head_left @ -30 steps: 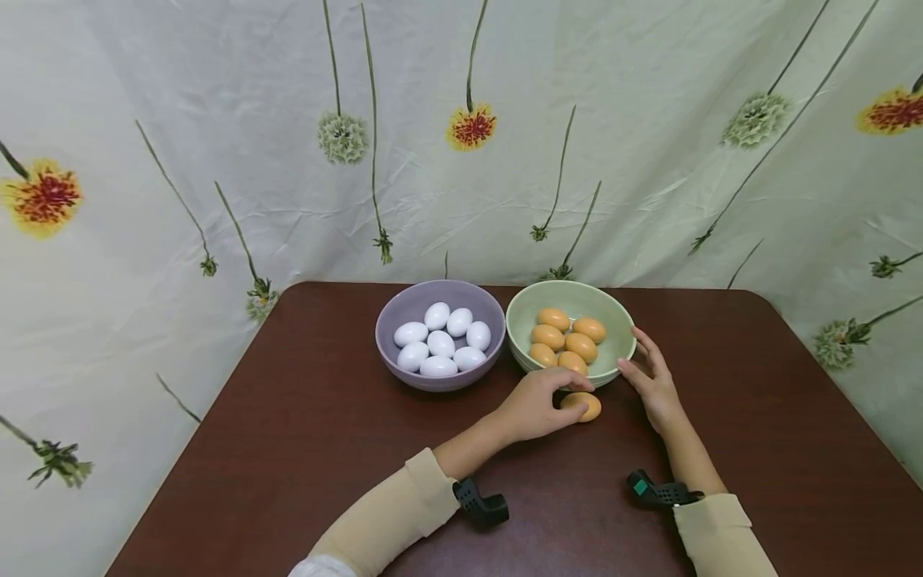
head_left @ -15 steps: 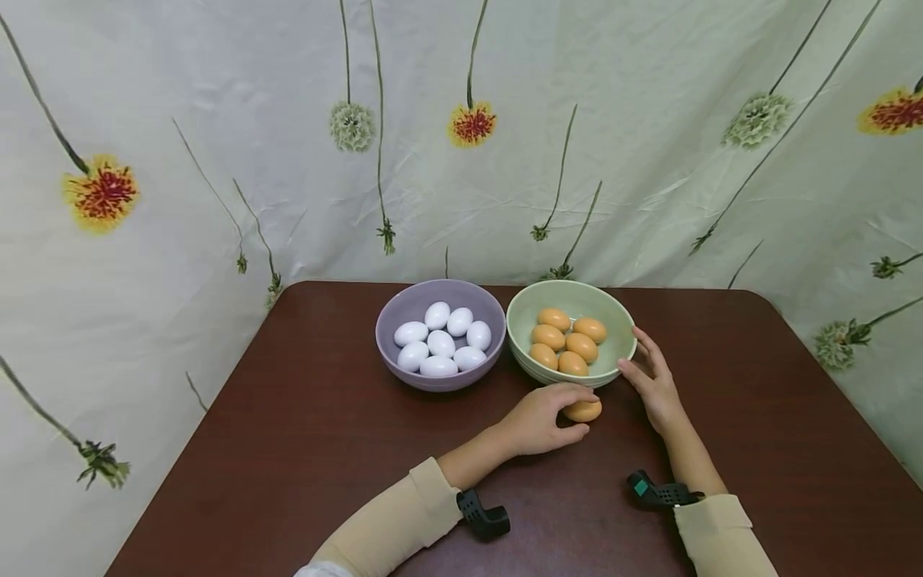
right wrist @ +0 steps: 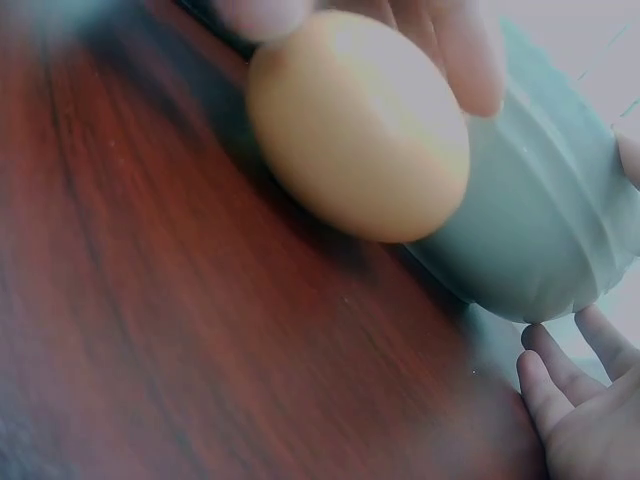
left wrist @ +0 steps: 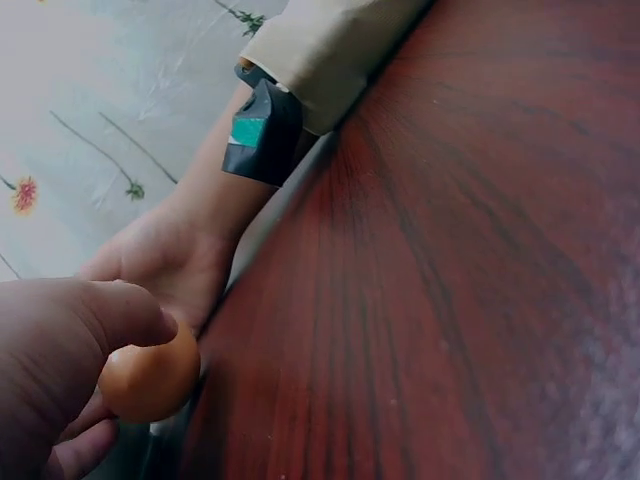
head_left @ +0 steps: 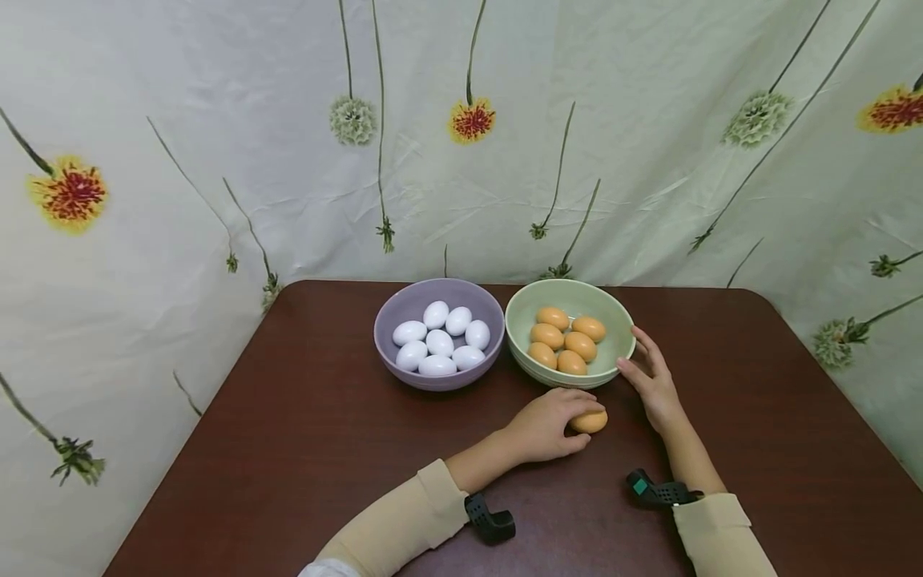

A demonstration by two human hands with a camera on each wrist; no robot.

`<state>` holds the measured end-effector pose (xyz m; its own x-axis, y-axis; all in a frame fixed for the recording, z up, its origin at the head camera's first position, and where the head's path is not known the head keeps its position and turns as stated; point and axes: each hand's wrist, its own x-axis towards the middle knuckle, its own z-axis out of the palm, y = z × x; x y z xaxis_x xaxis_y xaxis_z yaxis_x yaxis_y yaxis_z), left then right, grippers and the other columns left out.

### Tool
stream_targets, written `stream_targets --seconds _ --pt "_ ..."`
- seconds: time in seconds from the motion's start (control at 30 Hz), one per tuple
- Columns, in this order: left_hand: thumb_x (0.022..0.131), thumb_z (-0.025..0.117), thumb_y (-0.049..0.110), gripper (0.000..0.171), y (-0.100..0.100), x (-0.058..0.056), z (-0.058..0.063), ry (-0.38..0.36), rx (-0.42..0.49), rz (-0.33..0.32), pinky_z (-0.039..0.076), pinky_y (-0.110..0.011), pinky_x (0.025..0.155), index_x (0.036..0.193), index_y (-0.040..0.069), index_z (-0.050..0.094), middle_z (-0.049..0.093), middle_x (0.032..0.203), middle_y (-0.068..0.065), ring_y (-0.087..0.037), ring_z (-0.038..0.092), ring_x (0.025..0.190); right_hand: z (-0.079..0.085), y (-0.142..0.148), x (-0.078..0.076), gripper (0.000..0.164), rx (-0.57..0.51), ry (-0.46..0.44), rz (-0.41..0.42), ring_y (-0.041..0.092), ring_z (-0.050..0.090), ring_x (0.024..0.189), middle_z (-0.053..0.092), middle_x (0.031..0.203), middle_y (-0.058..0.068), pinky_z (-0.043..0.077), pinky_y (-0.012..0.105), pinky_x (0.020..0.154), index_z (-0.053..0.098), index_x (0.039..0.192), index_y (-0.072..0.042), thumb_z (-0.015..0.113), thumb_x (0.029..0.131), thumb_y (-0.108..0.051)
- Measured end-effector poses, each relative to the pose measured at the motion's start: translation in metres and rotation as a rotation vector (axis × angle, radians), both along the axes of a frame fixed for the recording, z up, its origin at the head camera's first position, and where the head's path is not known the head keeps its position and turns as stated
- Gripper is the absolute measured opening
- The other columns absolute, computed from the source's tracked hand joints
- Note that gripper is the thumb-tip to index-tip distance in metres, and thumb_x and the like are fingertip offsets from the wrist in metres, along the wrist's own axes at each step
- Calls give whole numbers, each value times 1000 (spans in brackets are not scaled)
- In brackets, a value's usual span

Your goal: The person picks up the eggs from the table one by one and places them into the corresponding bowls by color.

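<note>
Between the thumb and fingers of my left hand point(head_left: 551, 425) is a brown egg point(head_left: 590, 421), just in front of the green bowl. The left wrist view shows the thumb on this egg point(left wrist: 150, 378) and fingers beneath it; the right wrist view shows the egg point(right wrist: 360, 125) low over the tabletop. My right hand point(head_left: 654, 389) touches the right side of the green bowl point(head_left: 616, 320), fingers fairly straight and spread. Several brown eggs point(head_left: 580, 347) lie in that bowl. A purple bowl point(head_left: 392, 316) beside it holds several white eggs point(head_left: 439, 343).
Both bowls stand side by side near the back edge of a dark red-brown table point(head_left: 303, 417). A flower-patterned cloth point(head_left: 288, 160) hangs behind and around it. Black wrist cameras point(head_left: 492, 522) are strapped at both cuffs.
My left hand has moved slightly toward me and to the right with the brown egg, away from the green bowl. The right hand has stayed on the bowl.
</note>
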<state>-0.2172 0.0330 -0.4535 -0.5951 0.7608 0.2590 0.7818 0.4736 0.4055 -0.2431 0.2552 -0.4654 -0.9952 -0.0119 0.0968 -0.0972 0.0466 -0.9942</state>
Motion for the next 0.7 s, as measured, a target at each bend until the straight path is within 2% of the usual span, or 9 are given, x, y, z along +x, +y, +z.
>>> stream_targets --seconds 0.17,0.57,0.7 --pt "88 70 20 41 1 -1 -4 2 11 -28 36 -18 101 128 13 64 61 127 0 -8 53 120 -1 1 -1 64 -7 -2 1 12 44 117 22 154 22 40 13 90 21 156 -13 53 100 -11" --pt "86 73 22 44 0 3 -4 -65 0 -7 41 -15 89 129 16 62 63 121 4 -1 55 105 0 0 -1 63 -27 6 3 11 44 118 23 153 23 40 13 90 23 155 -12 53 100 -8" --pt "85 74 22 46 -1 3 -5 -67 -6 -8 42 -14 88 129 16 62 63 120 4 -1 56 103 -1 1 0 65 -32 22 6 11 44 119 22 154 25 39 13 91 24 155 -14 57 99 -14"
